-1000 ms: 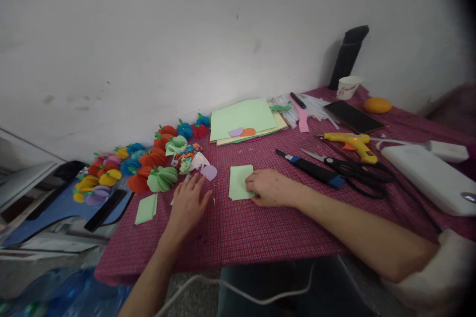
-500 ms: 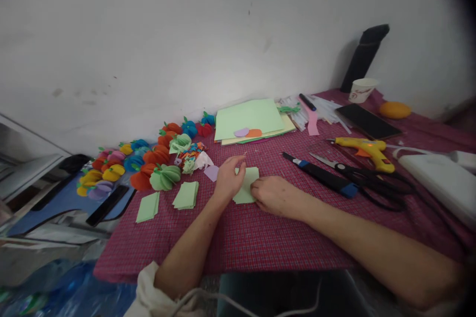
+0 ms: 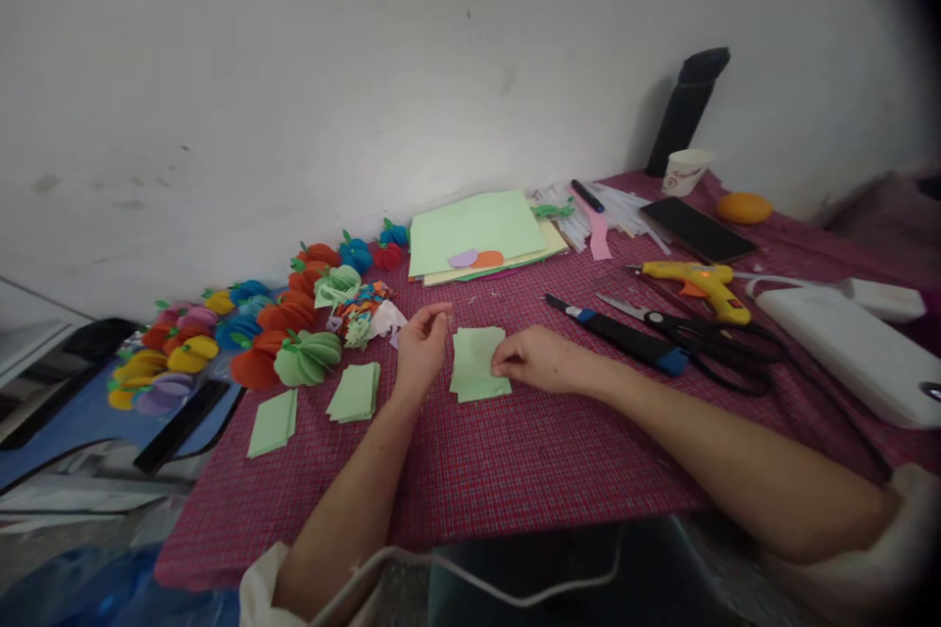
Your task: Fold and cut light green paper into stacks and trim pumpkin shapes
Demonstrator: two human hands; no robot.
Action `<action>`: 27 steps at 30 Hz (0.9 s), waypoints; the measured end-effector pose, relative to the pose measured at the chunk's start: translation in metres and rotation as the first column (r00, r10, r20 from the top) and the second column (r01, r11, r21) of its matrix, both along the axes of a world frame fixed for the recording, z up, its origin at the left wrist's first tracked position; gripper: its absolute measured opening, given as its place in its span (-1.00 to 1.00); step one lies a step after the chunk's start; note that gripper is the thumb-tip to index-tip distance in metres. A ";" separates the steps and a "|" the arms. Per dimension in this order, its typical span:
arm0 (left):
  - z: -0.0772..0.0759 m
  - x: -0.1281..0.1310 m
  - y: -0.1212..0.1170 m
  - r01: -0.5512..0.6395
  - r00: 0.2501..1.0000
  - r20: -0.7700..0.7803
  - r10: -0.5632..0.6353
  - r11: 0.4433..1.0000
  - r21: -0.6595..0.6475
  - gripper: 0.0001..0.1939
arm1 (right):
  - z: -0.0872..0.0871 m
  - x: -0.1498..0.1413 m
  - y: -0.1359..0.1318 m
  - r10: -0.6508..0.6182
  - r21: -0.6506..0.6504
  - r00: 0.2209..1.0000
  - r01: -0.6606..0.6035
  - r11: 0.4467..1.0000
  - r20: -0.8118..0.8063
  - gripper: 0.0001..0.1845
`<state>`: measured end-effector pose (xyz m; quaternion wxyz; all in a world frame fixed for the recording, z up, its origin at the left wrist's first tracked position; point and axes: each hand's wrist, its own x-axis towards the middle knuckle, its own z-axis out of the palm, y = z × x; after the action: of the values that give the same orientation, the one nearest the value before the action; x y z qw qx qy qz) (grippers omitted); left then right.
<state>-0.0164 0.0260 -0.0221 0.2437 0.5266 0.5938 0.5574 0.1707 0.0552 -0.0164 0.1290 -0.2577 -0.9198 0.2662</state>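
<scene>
Clock set on the surface (image 3: 515, 470): 12 = wall, 6 = wearer. Left to right.

Outer green stack (image 3: 272, 424) at 8 o'clock from the left hand, long axis about 1–7. Inner green stack (image 3: 354, 393) same bearing, closer in, lying just beside the left forearm. Neither touched.

Left hand (image 3: 420, 353): fingers bunched, tips up toward 1; no sheet visible in them, but can't tell if they pinch something small. Just beside the working green stack (image 3: 474, 367), not on it; stack sits at 3 from that hand.

Working stack: long axis near 12–6, edges uneven.

Right hand (image 3: 540, 360) is the nearer one: curled fingers touch the stack's 3 o'clock edge, so paper lies at 9 from them. Can't tell if they grip a sheet or only steady it.
</scene>
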 end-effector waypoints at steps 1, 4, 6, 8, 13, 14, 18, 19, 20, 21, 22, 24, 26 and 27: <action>0.001 0.000 0.000 0.000 0.999 0.044 -0.001 1.000 0.004 -0.78 | -0.001 0.000 0.003 -0.040 -0.053 0.998 0.038 0.998 -0.048 -0.77; 0.003 0.000 0.000 -0.011 0.982 0.188 0.011 1.000 -0.002 -0.79 | -0.001 0.000 0.010 -0.220 -0.184 0.954 0.183 0.966 -0.205 -0.76; 0.006 -0.001 -0.001 -0.018 0.960 0.280 0.022 1.000 -0.016 -0.78 | 0.001 0.001 0.015 -0.355 -0.263 0.884 0.280 0.923 -0.305 -0.77; 0.007 -0.002 -0.003 -0.020 0.940 0.340 0.028 0.999 -0.027 -0.77 | 0.003 0.002 0.021 -0.468 -0.351 0.792 0.342 0.872 -0.391 -0.77; 0.007 -0.004 -0.005 0.087 0.915 0.402 -0.033 0.990 -0.114 -0.61 | 0.008 0.005 0.029 -0.606 -0.529 0.601 0.330 0.782 -0.521 -0.75; 0.007 -0.004 -0.005 0.143 0.902 0.427 -0.061 0.976 -0.163 -0.55 | 0.009 0.005 0.028 -0.611 -0.544 0.588 0.318 0.777 -0.530 -0.74; 0.013 0.001 -0.007 0.384 0.807 0.569 -0.159 0.873 -0.301 -0.36 | 0.013 0.003 0.017 -0.508 -0.461 0.659 0.266 0.847 -0.554 -0.76; 0.015 0.003 -0.007 0.430 0.777 0.606 -0.170 0.846 -0.314 -0.33 | 0.013 0.002 0.013 -0.441 -0.378 0.704 0.258 0.889 -0.556 -0.78; 0.017 0.004 -0.008 0.472 0.746 0.642 -0.179 0.822 -0.320 -0.31 | 0.013 0.001 0.008 -0.357 -0.266 0.756 0.247 0.932 -0.548 -0.79; 0.017 0.006 -0.009 0.501 0.718 0.672 -0.182 0.806 -0.316 -0.30 | 0.013 0.000 0.004 -0.263 -0.139 0.812 0.223 0.965 -0.522 -0.80; 0.017 0.007 -0.010 0.513 0.698 0.693 -0.182 0.802 -0.306 -0.31 | 0.011 -0.001 0.001 -0.168 -0.015 0.863 0.183 0.983 -0.476 -0.81; 0.015 0.007 -0.011 0.482 0.697 0.696 -0.173 0.832 -0.276 -0.42 | 0.009 -0.003 -0.004 -0.009 0.167 0.935 0.073 0.983 -0.353 -0.80; 0.010 0.007 -0.010 0.399 0.737 0.660 -0.148 0.882 -0.249 -0.60 | 0.008 -0.004 -0.007 0.076 0.241 0.959 -0.009 0.971 -0.272 -0.79; 0.008 0.006 -0.010 0.361 0.754 0.643 -0.132 0.901 -0.239 -0.67 | 0.009 -0.004 -0.008 0.090 0.250 0.961 -0.022 0.968 -0.262 -0.79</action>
<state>-0.0104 0.0162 -0.0144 0.5845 0.3402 0.4954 0.5451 0.1665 0.0469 -0.0079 0.2768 -0.1747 -0.9262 0.1872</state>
